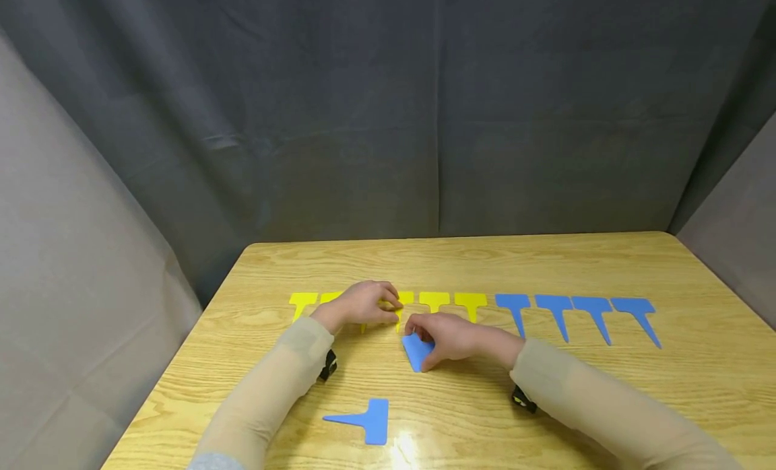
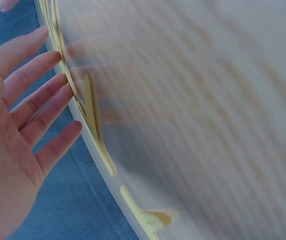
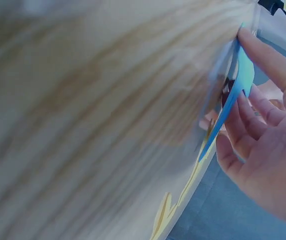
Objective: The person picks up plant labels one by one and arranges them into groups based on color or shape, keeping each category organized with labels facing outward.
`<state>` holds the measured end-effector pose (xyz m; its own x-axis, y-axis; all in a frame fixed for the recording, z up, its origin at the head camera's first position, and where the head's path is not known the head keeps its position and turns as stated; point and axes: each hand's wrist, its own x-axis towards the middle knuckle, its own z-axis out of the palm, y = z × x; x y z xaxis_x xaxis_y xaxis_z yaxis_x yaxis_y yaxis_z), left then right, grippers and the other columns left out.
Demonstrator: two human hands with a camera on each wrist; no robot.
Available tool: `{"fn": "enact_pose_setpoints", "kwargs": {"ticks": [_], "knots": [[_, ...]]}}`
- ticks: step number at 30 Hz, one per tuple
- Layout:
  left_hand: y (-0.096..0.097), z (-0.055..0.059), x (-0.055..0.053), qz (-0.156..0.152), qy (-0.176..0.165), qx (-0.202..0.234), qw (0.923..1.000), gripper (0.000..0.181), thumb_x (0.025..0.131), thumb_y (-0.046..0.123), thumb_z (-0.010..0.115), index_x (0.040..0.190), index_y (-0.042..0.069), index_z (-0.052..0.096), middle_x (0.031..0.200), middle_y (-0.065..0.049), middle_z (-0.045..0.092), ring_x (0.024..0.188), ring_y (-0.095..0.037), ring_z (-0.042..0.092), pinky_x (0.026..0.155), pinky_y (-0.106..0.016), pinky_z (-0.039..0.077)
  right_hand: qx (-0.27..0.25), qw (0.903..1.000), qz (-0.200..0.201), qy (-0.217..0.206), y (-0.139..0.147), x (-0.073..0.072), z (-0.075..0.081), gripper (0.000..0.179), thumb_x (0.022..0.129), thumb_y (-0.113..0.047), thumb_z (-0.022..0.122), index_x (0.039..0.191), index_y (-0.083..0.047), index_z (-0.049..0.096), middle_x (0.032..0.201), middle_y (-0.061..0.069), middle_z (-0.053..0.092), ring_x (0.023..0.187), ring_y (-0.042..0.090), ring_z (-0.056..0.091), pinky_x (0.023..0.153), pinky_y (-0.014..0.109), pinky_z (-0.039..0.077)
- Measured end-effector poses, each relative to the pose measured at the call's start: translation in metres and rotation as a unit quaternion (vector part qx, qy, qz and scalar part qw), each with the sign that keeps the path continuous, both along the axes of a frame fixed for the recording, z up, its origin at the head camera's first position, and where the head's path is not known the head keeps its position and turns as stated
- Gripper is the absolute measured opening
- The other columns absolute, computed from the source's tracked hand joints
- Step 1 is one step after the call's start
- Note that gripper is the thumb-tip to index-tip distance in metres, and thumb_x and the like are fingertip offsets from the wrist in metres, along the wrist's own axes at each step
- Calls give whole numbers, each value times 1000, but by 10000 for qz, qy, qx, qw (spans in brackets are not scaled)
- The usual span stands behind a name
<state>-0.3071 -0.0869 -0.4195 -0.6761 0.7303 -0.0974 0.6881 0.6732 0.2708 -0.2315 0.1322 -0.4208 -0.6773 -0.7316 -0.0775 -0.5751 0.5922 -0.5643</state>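
Note:
My right hand (image 1: 451,337) holds a blue T-shaped plant label (image 1: 415,352) between thumb and fingers, and the label is tilted up from the table. The same label (image 3: 245,75) shows edge-on in the right wrist view. My left hand (image 1: 368,303) hovers around a row of yellow plant labels (image 1: 434,299), partly covering some of them. In the left wrist view the left fingers (image 2: 45,117) are spread and nearly straight, with nothing gripped. A second blue label (image 1: 376,421) lies sideways near the front, its spike pointing left.
To the right of the yellow row, several blue labels (image 1: 553,304) lie in line, spikes toward me. All rest on a wood-grain table (image 1: 545,261). A dark curtain (image 1: 339,120) hangs behind the table, with pale grey cloth (image 1: 79,268) at the left side.

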Motion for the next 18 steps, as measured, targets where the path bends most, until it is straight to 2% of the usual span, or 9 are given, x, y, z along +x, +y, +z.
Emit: {"fn": "enact_pose_setpoints", "kwargs": {"ticks": [9,13,18], "knots": [[-1,-2,1,22,32,10,10000,31,90,34,70,116,18,73,122,2,60,110,-18,58,95,-35,45,-760,9937,17,-827,3,4,6,23,90,-5,69,108,-10,57,83,-1,56,69,11,51,64,27,45],[0,-2,0,4,57,25,10000,31,90,34,70,116,18,73,122,2,61,110,-18,58,95,-35,45,-872,9928,35,-822,12,4,10,25,93,-2,64,116,-9,57,92,0,58,75,14,56,67,28,49],[0,-1,0,1,106,20,9999,31,90,35,70,117,18,73,122,1,61,110,-18,58,96,-36,45,-981,9923,-26,-754,29,5,15,31,95,-1,61,125,-5,56,97,2,56,76,15,55,68,28,49]]}}
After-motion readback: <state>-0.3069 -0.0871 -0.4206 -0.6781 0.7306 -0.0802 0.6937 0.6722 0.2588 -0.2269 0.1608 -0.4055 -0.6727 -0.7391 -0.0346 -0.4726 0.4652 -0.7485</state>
